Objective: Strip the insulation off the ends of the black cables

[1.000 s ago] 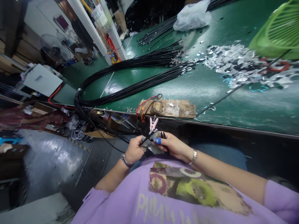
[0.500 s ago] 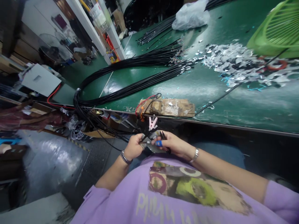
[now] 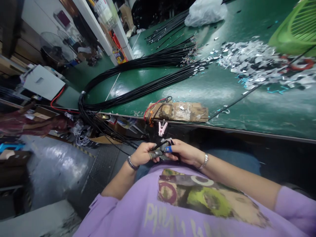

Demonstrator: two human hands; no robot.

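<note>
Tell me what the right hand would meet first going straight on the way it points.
Most likely the left hand: the right hand points across at it, and the two are close together. Depth is unclear there, so the dark piece between them may come first.

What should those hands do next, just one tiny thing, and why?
Maybe hold steady with the left hand and tug gently with the right hand. Both sets of fingers pinch close together at a dark and grey bit, too blurred to name, and silvery scraps lie heaped on the green table, so peeling seems likely.
</note>
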